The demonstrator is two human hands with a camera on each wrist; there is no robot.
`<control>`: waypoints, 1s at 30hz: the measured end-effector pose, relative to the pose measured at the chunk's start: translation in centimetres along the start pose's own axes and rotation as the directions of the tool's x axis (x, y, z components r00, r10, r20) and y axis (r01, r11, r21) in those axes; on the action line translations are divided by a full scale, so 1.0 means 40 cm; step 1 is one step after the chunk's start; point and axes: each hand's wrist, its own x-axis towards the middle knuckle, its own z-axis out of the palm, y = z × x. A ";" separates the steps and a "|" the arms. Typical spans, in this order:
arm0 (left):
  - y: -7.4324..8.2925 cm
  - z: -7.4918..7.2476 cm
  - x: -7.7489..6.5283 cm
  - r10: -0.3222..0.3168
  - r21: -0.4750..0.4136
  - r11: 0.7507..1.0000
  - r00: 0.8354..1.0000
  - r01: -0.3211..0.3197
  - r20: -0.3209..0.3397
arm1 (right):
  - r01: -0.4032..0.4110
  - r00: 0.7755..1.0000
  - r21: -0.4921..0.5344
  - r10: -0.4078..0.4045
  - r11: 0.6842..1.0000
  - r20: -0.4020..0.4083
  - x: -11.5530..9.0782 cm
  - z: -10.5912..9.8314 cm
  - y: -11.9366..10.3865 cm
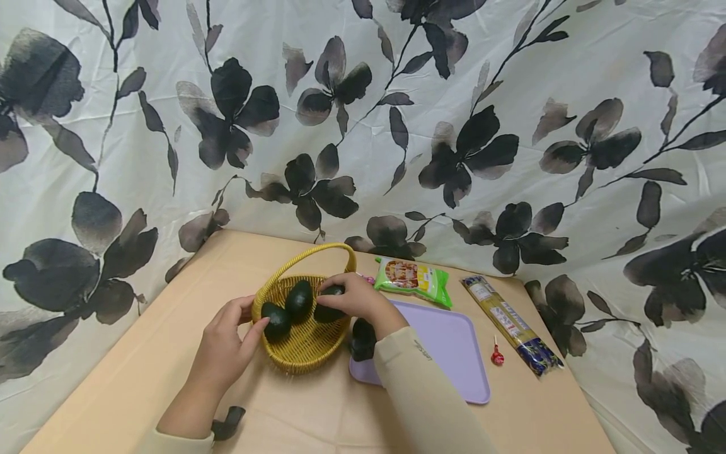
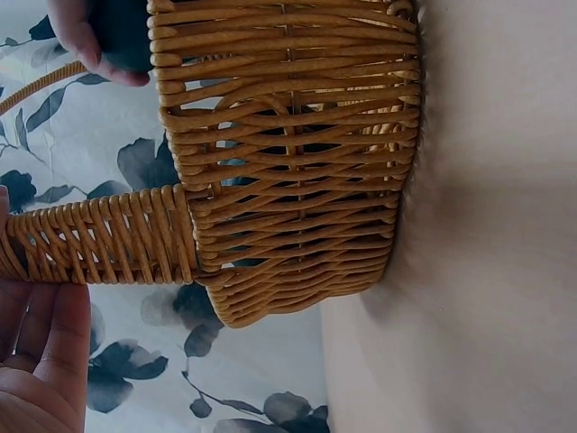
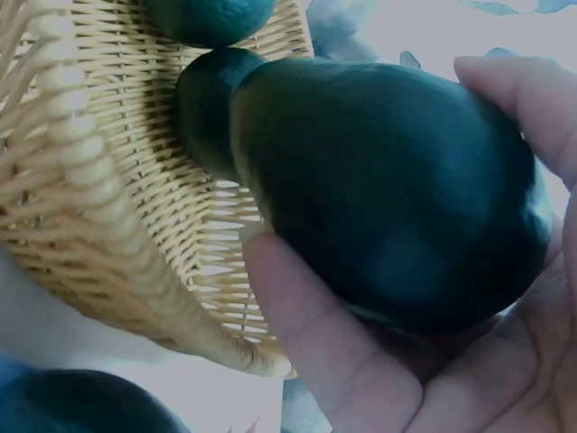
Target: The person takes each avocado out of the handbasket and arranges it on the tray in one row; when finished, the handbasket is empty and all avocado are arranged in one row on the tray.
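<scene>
A yellow wicker basket (image 1: 306, 359) with a tall arched handle stands on the table, two dark green avocados (image 1: 299, 301) lying inside. My left hand (image 1: 224, 347) grips the base of the handle (image 2: 99, 236) on the basket's left side, thumb at the near face. Over the basket's right side, my right hand (image 1: 354, 299) holds another avocado (image 3: 388, 189), fingers and thumb around its wide end. Its narrow end points into the basket and overlaps an avocado there. Right of the basket, a dark avocado (image 1: 363, 340) sits on the purple tray (image 1: 448, 340), partly covered by the right forearm.
Behind the tray lies a green snack packet (image 1: 411, 280), with a pink wrapped item (image 1: 368, 279) beside it. A long noodle packet (image 1: 510, 325) and a red lollipop (image 1: 497, 357) lie to the right. Floral cloth (image 1: 397, 126) hangs behind the table.
</scene>
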 end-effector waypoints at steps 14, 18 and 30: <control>0.007 -0.003 0.003 -0.005 0.004 1.000 1.000 0.005 -0.005 | -0.032 0.993 -0.050 0.026 0.998 -0.117 -0.043 -0.044 0.014; 0.005 -0.002 0.002 -0.003 -0.008 1.000 1.000 0.003 -0.008 | -0.052 0.988 -0.005 0.050 0.999 -0.145 -0.052 -0.050 0.025; 0.000 0.003 0.003 0.038 -0.011 0.999 0.999 -0.038 -0.035 | -0.043 0.976 0.093 0.062 0.995 -0.208 -0.081 -0.072 0.063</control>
